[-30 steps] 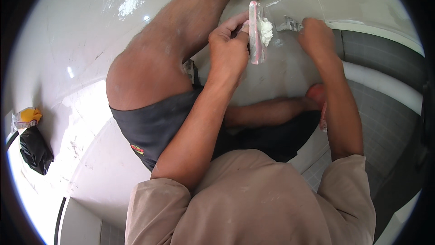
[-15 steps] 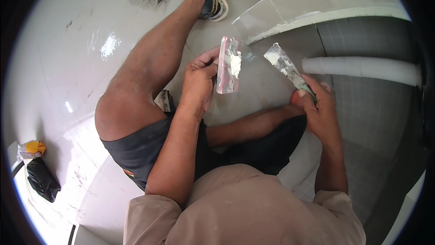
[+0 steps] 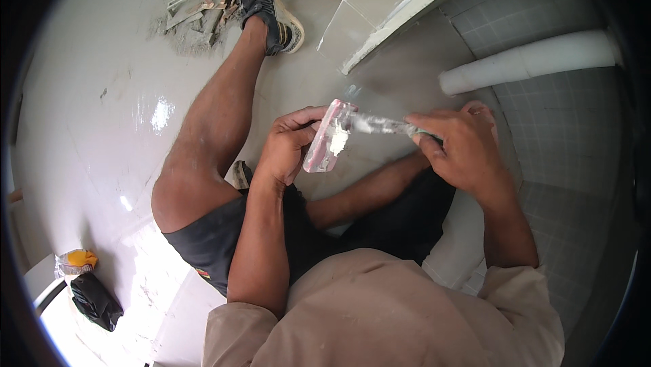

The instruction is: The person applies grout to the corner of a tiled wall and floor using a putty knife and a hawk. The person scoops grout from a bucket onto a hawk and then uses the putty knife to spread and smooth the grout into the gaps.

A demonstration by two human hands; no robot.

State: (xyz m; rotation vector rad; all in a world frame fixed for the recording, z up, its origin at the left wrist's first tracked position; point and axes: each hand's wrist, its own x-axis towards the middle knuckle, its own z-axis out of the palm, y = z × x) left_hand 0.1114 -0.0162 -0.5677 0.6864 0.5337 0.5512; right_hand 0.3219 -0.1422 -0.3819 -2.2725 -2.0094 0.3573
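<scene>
At the far left, a black bag [image 3: 96, 301] lay on the pale, shiny floor [image 3: 88, 129], just beside a clear packet [image 3: 76, 262] with something yellow in it. Farther right, the person's bent left leg [image 3: 217, 109] stretched up and away, ending in a dark shoe [image 3: 263, 14] with a pale sole. Broken scraps [image 3: 200, 14] and grey dust lay just left of that shoe.

Between the legs, the left hand [image 3: 281, 153] pinched the left edge of a small pink-edged board [image 3: 320, 150] between thumb and fingers, holding it tilted above the floor. A lump of white paste [image 3: 339, 140] sat on the board's right-hand face. From the right, a smeared scraper [image 3: 380, 124] pointed across to the board's upper part; motion blur hid whether its tip touched. The right hand [image 3: 464, 146] was wrapped around the scraper's green handle, fingers pressed on it.

Beyond, a pale ledge [image 3: 386, 1] with a white edge slanted upward, and a white pipe [image 3: 532, 62] ran toward the far right, in front of grey tiles [image 3: 563, 129].
</scene>
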